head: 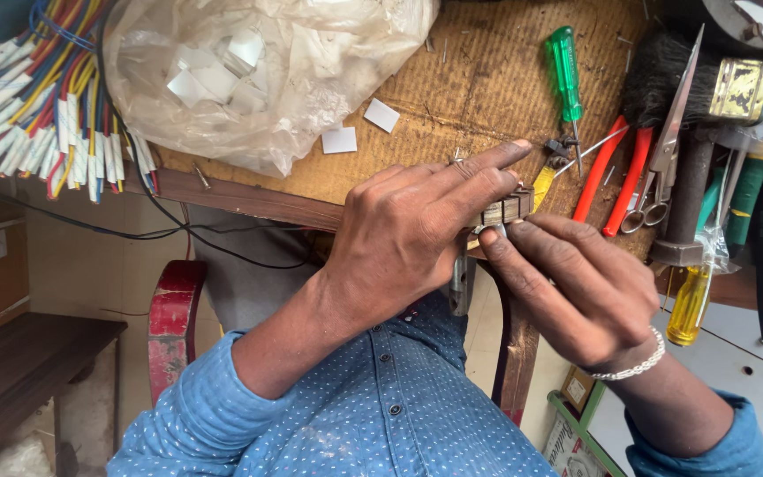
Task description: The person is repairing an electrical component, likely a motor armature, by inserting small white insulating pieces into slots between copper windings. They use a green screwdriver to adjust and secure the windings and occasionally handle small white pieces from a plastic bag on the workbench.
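Observation:
My left hand grips a small layered grey metal block at the front edge of the worn brown bench top, index finger stretched out over it. My right hand, with a silver bead bracelet on the wrist, pinches the block's lower edge with thumb and fingertips. A short metal rod hangs down below my left hand; what holds it is hidden. Both sleeves are blue with white dots.
A green-handled screwdriver, red-handled pliers, scissors, a brush and a yellow-handled screwdriver lie at the right. A clear plastic bag of white slips and a bundle of coloured wires sit at the left.

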